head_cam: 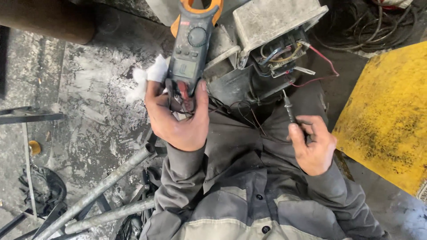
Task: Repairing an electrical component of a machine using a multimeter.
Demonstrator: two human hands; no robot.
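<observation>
The left hand [180,118] is clamped round the lower end of a clamp meter [190,49], thumb on its right edge and fingers wrapped behind, holding it upright with the dial and grey screen facing the camera and the orange jaw at the top edge of the view. A white rag [149,75] is bunched against the fingers of that hand, just left of the meter. The right hand [313,144] is closed on a black probe [289,106], pinched between thumb and fingers, tip pointing up toward an open grey box [271,26] whose underside shows a tangle of coloured wires [284,53]. The tip stands near the box's lower edge; whether it touches anything there is hard to tell. A thin red lead [322,60] loops from the box's right side down toward the probe. Both hands hover over the person's grey jacket [235,178]. On the dirty floor [98,89] at lower left lie two grey pipes [106,195], and a yellow plate [391,115] fills the right edge.
</observation>
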